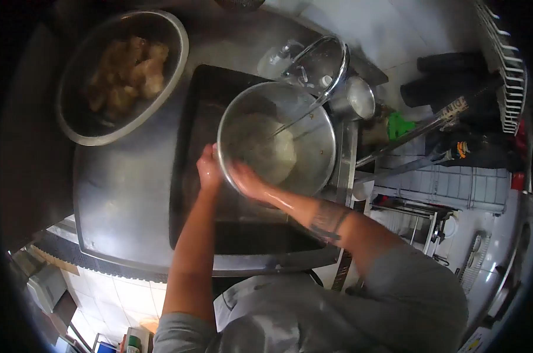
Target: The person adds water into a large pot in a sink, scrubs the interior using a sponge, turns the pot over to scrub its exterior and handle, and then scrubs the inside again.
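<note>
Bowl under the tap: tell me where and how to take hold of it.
Grip the bowl by its rim, probably at opposite points: left hand on the left, right hand on the near right. Come from the near side. The bowl is wide and round with an exposed lip, and the tap arches in from the far right.

A steel bench (125, 200) caught soft light left of centre, pale floor tiles (110, 294) showed at lower left, and white wire racking (512, 76) at upper right.
</note>
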`<state>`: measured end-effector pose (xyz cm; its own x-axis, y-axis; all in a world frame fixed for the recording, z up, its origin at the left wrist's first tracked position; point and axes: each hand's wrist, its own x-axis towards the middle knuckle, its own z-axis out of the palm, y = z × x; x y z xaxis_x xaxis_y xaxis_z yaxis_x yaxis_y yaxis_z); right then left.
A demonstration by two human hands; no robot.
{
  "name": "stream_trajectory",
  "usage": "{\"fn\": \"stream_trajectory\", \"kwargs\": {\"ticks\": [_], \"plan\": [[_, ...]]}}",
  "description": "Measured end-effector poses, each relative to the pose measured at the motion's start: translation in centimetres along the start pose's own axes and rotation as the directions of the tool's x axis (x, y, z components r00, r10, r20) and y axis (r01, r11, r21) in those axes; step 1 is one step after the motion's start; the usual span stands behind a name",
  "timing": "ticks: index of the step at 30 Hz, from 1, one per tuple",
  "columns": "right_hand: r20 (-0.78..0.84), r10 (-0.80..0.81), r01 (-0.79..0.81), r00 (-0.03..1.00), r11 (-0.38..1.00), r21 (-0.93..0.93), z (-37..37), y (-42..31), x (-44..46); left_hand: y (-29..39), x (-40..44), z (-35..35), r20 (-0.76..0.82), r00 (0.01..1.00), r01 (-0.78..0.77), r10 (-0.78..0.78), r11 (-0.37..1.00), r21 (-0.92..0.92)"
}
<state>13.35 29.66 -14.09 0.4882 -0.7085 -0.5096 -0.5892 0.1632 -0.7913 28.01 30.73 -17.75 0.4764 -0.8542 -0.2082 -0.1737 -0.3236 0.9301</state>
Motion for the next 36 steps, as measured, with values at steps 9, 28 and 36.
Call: {"fn": "stream_trajectory", "kwargs": {"ticks": [9,28,36], "plan": [[-0.275,-0.181,-0.124,0.944,0.578,-0.807,-25.7,-2.3,-0.3,-1.7,3.1,-1.9,0.15,0.985,-0.092,0.082,0.994,0.065],[-0.834,-0.078,0.106,0.546,0.994,-0.024,-28.7,-3.9,-5.5,5.8,-2.6,-4.7,-0.178,0.818,-0.436,0.547,0.791,0.43],[-0.744,0.078,-0.58,0.664,0.682,-0.446,-39.0,2.1,2.1,6.1,-16.0,2.7,0.858,0.478,-0.689,-0.189,0.525,0.5]]}}
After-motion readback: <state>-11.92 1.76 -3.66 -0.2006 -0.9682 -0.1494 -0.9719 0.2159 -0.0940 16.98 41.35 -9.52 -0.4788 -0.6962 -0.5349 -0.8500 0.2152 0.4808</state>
